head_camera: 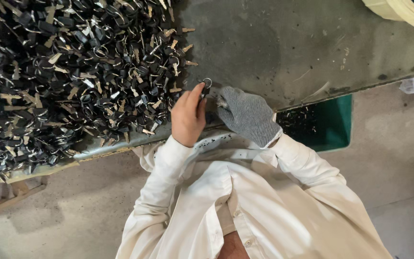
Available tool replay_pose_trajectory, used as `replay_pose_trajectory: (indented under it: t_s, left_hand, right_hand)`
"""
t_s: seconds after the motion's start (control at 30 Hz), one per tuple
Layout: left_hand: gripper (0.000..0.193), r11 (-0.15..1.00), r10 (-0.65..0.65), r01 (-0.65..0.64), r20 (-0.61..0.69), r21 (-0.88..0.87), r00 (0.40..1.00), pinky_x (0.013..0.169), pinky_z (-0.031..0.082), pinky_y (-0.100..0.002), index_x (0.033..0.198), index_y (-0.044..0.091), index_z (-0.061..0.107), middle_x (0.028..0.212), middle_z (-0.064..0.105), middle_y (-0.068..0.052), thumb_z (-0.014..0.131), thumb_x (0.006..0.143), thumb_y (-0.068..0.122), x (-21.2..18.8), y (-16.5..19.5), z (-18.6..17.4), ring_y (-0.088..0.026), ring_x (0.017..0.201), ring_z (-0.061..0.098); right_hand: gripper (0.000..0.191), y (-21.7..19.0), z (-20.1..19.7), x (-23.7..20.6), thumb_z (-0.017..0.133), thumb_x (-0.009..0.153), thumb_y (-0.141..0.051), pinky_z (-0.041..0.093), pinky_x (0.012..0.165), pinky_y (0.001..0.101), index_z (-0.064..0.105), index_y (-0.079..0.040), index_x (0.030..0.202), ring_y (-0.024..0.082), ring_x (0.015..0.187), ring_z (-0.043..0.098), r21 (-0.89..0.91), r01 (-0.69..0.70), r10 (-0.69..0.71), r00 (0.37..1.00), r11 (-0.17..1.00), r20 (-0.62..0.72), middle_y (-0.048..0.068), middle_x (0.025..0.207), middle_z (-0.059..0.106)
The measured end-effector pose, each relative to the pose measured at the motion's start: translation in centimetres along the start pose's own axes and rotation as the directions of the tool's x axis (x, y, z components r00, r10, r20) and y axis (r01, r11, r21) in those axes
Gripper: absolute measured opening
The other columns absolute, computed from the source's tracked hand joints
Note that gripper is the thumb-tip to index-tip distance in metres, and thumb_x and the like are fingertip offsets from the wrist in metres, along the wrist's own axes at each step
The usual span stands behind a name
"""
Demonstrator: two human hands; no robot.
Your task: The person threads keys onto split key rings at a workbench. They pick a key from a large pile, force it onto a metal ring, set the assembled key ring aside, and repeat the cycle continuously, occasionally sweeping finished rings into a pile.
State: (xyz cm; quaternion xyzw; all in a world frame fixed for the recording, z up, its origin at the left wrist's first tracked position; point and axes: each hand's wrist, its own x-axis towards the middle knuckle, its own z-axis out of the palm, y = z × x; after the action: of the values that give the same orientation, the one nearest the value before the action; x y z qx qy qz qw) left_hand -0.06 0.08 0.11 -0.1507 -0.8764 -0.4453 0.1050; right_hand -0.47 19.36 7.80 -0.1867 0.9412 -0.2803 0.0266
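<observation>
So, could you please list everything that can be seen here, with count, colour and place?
pile of key-ring pieces: too many to count, black straps with silver rings and tan tags, left half of the table
key-ring piece: one, black with a silver ring, held between both hands
table: one, dark grey and worn, upper part
bin: one, green, below the table edge at right, small dark scraps inside
roll: one, pale yellow, top right corner
floor: grey concrete, lower part
shirt: one, white, bottom centre
left hand: bare, gripping the piece
right hand: in a grey knit glove, at the piece
</observation>
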Motion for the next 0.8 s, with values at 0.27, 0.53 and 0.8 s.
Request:
replay_pose_trajectory:
  t_s: [0.27, 0.53, 0.8]
  left_hand:
    - [0.048, 0.987, -0.012, -0.01, 0.134, 0.16, 0.991, 0.081, 0.051, -0.047, 0.124, -0.007, 0.06, 0.102, 0.059, -0.021, 0.063, 0.077, -0.007, -0.4, 1.1, 0.6, -0.041, 0.095, 0.06]
    - [0.047, 0.989, -0.039, 0.021, 0.122, 0.145, 0.992, 0.082, 0.051, -0.048, 0.123, -0.007, 0.06, 0.101, 0.058, -0.021, 0.063, 0.076, -0.008, -0.3, 0.9, 0.7, -0.041, 0.095, 0.059]
    - [0.045, 0.993, -0.037, 0.024, 0.107, 0.118, 0.994, 0.079, 0.05, -0.05, 0.119, -0.006, 0.06, 0.098, 0.057, -0.021, 0.062, 0.075, -0.01, -0.2, 0.8, 0.6, -0.042, 0.093, 0.059]
  right_hand:
    - [0.019, 0.5, -0.1, 1.4, 0.068, 0.097, -0.024, 0.054, 0.06, 0.0476, 0.059, -0.007, 0.1, 0.038, 0.072, 0.07, -0.036, -0.012, 0.015, 0.996, 0.999, 0.087, 0.017, 0.079, 0.069]
    - [0.021, 0.5, 0.6, 3.3, 0.064, 0.095, -0.027, 0.054, 0.055, 0.0505, 0.06, -0.007, 0.102, 0.038, 0.065, 0.07, -0.147, -0.001, 0.028, 0.983, 0.989, 0.182, 0.017, 0.071, 0.069]
    - [0.025, -0.2, 0.9, 3.1, 0.065, 0.092, -0.029, 0.054, 0.052, 0.0499, 0.06, -0.007, 0.103, 0.037, 0.063, 0.071, -0.217, -0.041, 0.077, 0.984, 0.975, 0.161, 0.017, 0.072, 0.069]
